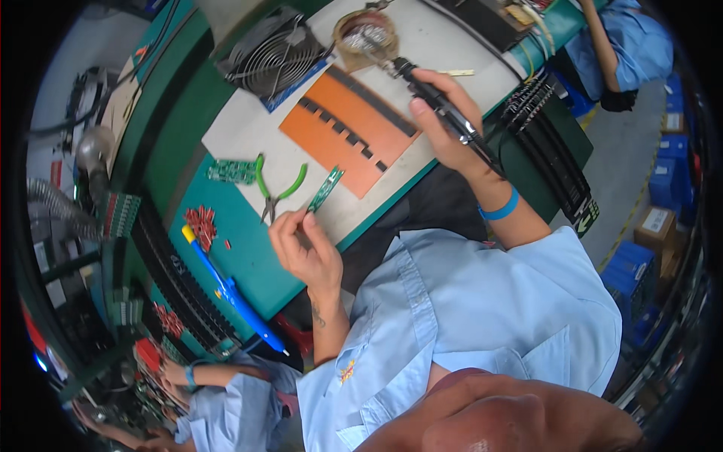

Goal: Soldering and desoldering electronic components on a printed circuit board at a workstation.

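Note:
My left hand [307, 247] pinches one end of a narrow green circuit board [326, 188] between thumb and fingertips, holding it over the near part of the table. In my right hand [456, 124] is a black soldering iron [437, 96], gripped like a pen. Its tip end is at a round tip-cleaning holder [382, 36] with metal shavings in it; whether it touches them I cannot tell. Left of the board lie cutters with green handles [260, 167], jaws toward my left hand. An orange sheet [324, 139] with a row of small black pieces lies between the hands.
Several green boards [230, 171] lie beside the cutters. A fan with a wire guard [275, 60] stands at the back. On the left are red parts [199, 224], a blue solder sucker [239, 297] and a black rack [177, 275]. Co-workers sit at lower left and upper right.

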Motion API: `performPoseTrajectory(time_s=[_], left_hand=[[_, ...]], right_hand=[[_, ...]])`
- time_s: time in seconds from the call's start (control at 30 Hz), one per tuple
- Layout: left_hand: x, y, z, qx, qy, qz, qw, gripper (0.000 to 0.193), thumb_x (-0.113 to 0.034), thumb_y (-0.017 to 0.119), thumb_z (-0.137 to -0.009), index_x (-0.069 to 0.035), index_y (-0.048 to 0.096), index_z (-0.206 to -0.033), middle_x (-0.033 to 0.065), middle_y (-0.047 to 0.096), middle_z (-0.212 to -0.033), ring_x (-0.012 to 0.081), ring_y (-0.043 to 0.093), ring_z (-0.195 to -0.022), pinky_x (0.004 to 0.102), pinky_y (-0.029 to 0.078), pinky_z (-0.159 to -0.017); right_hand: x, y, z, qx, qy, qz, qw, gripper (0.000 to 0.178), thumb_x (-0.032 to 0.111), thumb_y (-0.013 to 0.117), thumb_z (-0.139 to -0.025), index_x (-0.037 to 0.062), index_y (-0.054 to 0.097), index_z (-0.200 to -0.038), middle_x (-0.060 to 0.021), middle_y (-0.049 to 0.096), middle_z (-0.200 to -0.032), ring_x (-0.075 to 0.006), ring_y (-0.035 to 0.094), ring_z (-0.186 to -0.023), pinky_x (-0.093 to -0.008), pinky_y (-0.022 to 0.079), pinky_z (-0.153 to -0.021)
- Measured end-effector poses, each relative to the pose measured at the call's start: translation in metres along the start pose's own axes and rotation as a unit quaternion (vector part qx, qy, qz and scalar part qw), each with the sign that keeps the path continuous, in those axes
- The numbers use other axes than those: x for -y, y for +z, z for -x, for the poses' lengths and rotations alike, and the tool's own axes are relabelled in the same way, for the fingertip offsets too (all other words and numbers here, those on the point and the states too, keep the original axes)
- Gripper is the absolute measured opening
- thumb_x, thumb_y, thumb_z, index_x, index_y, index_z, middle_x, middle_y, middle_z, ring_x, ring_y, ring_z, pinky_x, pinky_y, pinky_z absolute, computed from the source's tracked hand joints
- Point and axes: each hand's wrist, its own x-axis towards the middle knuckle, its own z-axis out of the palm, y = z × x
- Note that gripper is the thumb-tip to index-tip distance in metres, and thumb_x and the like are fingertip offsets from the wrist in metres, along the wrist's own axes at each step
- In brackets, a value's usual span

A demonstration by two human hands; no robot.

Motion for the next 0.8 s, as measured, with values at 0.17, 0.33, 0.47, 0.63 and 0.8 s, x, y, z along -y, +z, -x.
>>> performPoseTrajectory(time_s=[0.17, 0.33, 0.47, 0.63, 0.8], left_hand=[[-0.001, 0.0, -0.001, 0.005, 0.005, -0.022, 1.0, 0.013, -0.011, 0.066, -0.106, 0.002, 0.067, -0.109, 0.0115, 0.064, -0.113, 0.022, 0.064, -0.099, 0.0312, 0.053, -0.082], [-0.005, 0.002, -0.002, -0.005, 0.013, -0.012, 1.0, 0.008, -0.001, 0.067, -0.103, 0.004, 0.069, -0.109, 0.0153, 0.063, -0.107, 0.0247, 0.063, -0.091, 0.0338, 0.053, -0.074], [-0.008, 0.002, -0.004, -0.004, 0.021, -0.007, 1.0, 0.007, 0.0, 0.068, -0.102, 0.004, 0.068, -0.108, 0.0147, 0.063, -0.106, 0.0227, 0.062, -0.087, 0.0325, 0.053, -0.072], [-0.007, 0.001, -0.004, -0.003, 0.023, -0.001, 1.0, 0.007, 0.0, 0.069, -0.101, 0.004, 0.068, -0.107, 0.0143, 0.063, -0.105, 0.0215, 0.061, -0.083, 0.032, 0.053, -0.07], [-0.007, 0.002, -0.004, -0.008, 0.018, 0.012, 1.0, 0.008, 0.0, 0.069, -0.1, 0.004, 0.068, -0.107, 0.0144, 0.063, -0.105, 0.0219, 0.061, -0.083, 0.0329, 0.052, -0.07]], right_hand=[[-0.003, 0.001, 0.006, -0.003, 0.043, -0.111, 0.993, 0.043, 0.007, 0.073, -0.102, -0.0014, 0.048, -0.136, -0.0106, 0.068, -0.105, -0.0114, 0.067, -0.098, -0.027, 0.055, -0.082], [-0.012, 0.003, 0.006, -0.079, 0.013, -0.148, 0.986, 0.039, 0.007, 0.073, -0.103, 0.0028, 0.043, -0.127, -0.0073, 0.065, -0.104, -0.0087, 0.061, -0.091, -0.0242, 0.05, -0.077], [-0.012, -0.001, 0.005, -0.081, 0.088, -0.197, 0.973, 0.036, 0.008, 0.072, -0.104, 0.0043, 0.044, -0.126, -0.0049, 0.062, -0.104, -0.0066, 0.056, -0.09, -0.0229, 0.046, -0.076], [-0.009, 0.0, 0.006, -0.066, 0.082, -0.19, 0.976, 0.033, 0.011, 0.071, -0.106, 0.0045, 0.046, -0.127, -0.0042, 0.063, -0.106, -0.0059, 0.056, -0.091, -0.0237, 0.047, -0.077], [-0.004, -0.001, -0.009, -0.02, 0.13, -0.242, 0.961, 0.047, 0.028, 0.056, -0.114, 0.0021, 0.042, -0.15, -0.0111, 0.066, -0.117, -0.012, 0.06, -0.09, -0.0297, 0.052, -0.08]])
